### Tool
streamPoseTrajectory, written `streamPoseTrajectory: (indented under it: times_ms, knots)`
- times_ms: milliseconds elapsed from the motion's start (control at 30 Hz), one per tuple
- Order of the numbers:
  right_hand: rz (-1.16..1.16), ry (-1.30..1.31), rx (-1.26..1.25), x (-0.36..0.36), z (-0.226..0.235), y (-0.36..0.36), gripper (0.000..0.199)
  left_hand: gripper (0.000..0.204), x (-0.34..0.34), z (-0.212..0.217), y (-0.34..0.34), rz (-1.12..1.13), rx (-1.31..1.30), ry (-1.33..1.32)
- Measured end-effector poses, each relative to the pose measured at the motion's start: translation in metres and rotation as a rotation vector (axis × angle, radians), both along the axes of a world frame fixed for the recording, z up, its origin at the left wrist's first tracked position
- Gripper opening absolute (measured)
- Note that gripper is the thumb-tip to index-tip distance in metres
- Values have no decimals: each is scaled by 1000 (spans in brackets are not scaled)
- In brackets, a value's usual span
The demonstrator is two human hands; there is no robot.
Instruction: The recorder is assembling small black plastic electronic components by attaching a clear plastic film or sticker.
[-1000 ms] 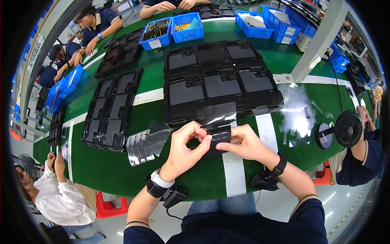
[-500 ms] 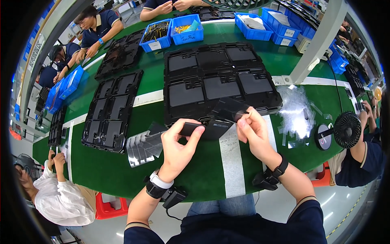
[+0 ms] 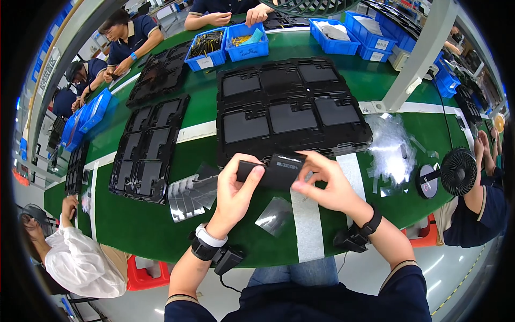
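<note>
A flat black rectangular part [image 3: 284,170] with a small printed strip is held up in front of me. My left hand [image 3: 240,188] grips its left end, thumb in front and fingers behind. At its right edge my right hand [image 3: 324,182] is curled, index finger at the upper corner and thumb lower down. Below the part, a clear film piece [image 3: 274,216] lies on the green mat. Left of my left hand rests a sheet of clear film [image 3: 189,197] with several marked sections. Beyond the part is a large black tray [image 3: 292,144] with flat dark pieces in its pockets.
A second black tray [image 3: 140,155] lies to the left. Clear film scraps [image 3: 392,147] are heaped at right, near a small black fan [image 3: 458,170]. Blue bins [image 3: 247,49] stand at the back. A grey post [image 3: 413,67] rises at right. Co-workers sit around.
A clear film that my right hand held up beside the part now lies on the mat. My right hand has come down to the part's right edge. The part has turned slightly.
</note>
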State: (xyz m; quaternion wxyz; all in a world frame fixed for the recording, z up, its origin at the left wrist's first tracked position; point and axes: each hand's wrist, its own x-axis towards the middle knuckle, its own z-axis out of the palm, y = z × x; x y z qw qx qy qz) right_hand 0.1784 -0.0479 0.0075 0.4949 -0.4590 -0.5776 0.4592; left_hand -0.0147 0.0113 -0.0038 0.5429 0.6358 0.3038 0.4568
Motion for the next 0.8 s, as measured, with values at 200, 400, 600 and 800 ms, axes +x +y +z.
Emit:
streamPoseTrajectory:
  times_ms: [200, 400, 600, 800]
  knots:
    - [-78, 15, 158, 4, -9, -2, 33, 13, 2, 1, -1, -96, -22, 57]
    - [-133, -399, 587, -3, -9, 0, 34, 13, 1, -4, -2, -99, -14, 59]
    - [-207, -315, 438, 1, -10, -6, 32, 14, 4, -3, -5, -78, -70, -4]
    - [-21, 298, -61, 7, -7, -1, 21, 13, 6, -2, -5, -64, -86, 34]
